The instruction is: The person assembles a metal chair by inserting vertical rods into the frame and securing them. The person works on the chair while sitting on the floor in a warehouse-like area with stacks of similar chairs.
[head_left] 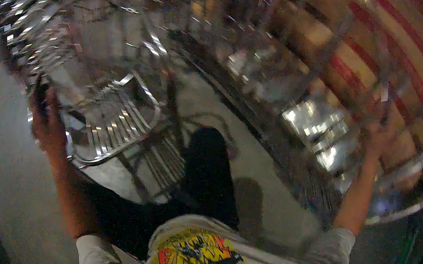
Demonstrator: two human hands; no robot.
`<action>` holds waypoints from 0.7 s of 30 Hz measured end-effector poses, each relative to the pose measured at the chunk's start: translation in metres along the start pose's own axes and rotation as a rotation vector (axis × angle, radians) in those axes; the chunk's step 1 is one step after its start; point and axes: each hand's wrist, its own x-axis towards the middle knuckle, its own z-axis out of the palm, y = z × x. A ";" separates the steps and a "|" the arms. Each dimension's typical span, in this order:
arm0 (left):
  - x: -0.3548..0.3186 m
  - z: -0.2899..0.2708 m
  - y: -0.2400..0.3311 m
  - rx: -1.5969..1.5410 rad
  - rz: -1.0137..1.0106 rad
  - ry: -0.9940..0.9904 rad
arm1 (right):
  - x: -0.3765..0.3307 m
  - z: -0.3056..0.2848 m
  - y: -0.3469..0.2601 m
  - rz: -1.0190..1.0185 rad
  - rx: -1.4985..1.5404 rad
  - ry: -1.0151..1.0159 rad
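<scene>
A shiny metal chair [106, 141] with a slatted seat stands in front of me on the left. My left hand [49, 124] is beside its seat, at the lower end of a tall group of shiny metal slats [28, 6]. Its fingers curl round something dark that blur hides. On the right, my right arm reaches out and up, and my right hand [380, 132] is at a thin upright bar [387, 92]. Motion smears those fingers, so their grip is unclear.
Metal shelving with a dark lower edge [218, 86] runs diagonally on the right. It bears shiny wrapped goods [316, 123] and brown cartons with red stripes [366, 51]. My dark-trousered knee [213, 159] is close to the chair. Grey floor [286, 214] shows between.
</scene>
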 end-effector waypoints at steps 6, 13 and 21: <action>0.061 -0.069 0.073 0.232 0.400 0.212 | -0.032 0.140 -0.160 -0.094 0.710 -0.743; 0.175 -0.086 0.021 0.158 0.040 0.019 | -0.087 0.201 -0.243 -0.263 0.949 -0.960; 0.170 -0.061 -0.046 -0.335 -0.492 -0.332 | -0.086 0.273 -0.239 -0.490 0.960 -0.973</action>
